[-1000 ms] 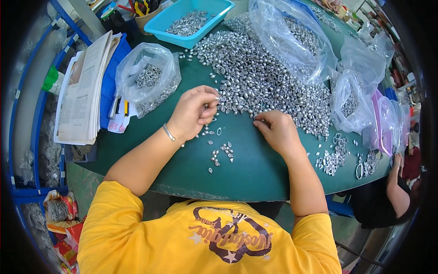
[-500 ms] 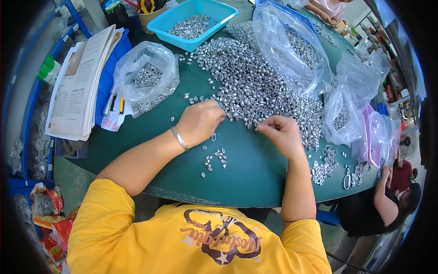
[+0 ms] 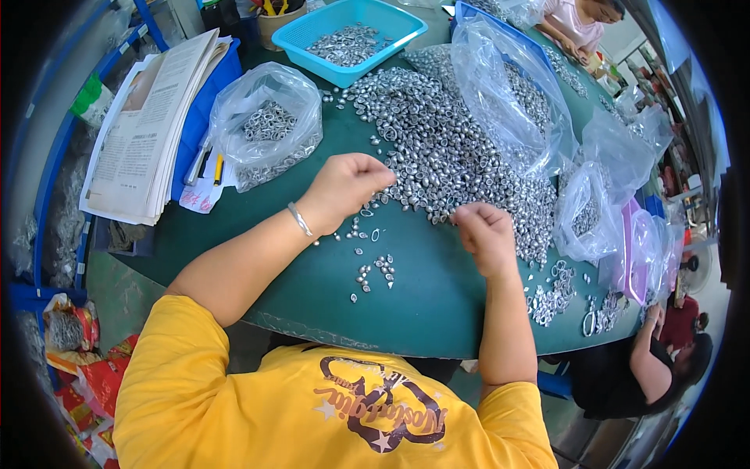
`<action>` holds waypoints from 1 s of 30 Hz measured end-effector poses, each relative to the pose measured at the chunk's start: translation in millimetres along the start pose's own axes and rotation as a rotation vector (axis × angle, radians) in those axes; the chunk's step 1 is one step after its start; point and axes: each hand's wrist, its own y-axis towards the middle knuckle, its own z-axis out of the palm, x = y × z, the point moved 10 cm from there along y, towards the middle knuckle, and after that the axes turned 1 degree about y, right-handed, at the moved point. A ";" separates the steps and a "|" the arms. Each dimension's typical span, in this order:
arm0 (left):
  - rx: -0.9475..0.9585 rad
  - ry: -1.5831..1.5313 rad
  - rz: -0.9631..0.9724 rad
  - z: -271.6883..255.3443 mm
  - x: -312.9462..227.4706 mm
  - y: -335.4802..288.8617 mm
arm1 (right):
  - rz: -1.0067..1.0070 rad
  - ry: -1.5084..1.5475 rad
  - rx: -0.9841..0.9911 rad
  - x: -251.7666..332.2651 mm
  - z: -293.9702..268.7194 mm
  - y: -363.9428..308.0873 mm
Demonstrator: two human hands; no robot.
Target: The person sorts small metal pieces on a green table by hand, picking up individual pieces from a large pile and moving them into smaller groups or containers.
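Note:
A big heap of small silver metal rings (image 3: 445,148) covers the middle of a green table (image 3: 312,289). My left hand (image 3: 344,187), with a thin bracelet at the wrist, curls at the heap's near edge, fingers bunched on small pieces. My right hand (image 3: 483,234) rests knuckles-up at the heap's lower right edge, fingers curled under; what it holds is hidden. A small scatter of loose rings (image 3: 373,270) lies on the table between and below both hands.
Clear plastic bags of rings (image 3: 266,133) (image 3: 508,94) (image 3: 586,211) sit around the heap. A turquoise basket (image 3: 351,35) of rings stands at the back. Stacked papers (image 3: 148,133) lie at left. Other people sit at the far right (image 3: 648,367) and top right (image 3: 578,19).
Both hands stay at the heap's near edge, shifting slightly. The view has tilted a little between frames. The small scatter of rings below the hands persists.

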 end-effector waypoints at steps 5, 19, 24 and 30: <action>-0.080 1.071 0.827 46.9 -35.9 -25.8 | -0.343 -0.751 -0.127 23.9 29.6 -6.2; -0.040 1.028 0.833 54.8 -27.8 -27.8 | -0.191 -0.218 -0.113 4.4 12.9 6.2; 0.091 -0.247 0.027 16.1 -8.7 -5.6 | -0.018 0.643 0.027 0.5 10.5 5.5; -0.084 -0.367 0.050 -27.9 -25.6 -17.0 | -0.322 -0.563 0.021 27.7 53.6 7.8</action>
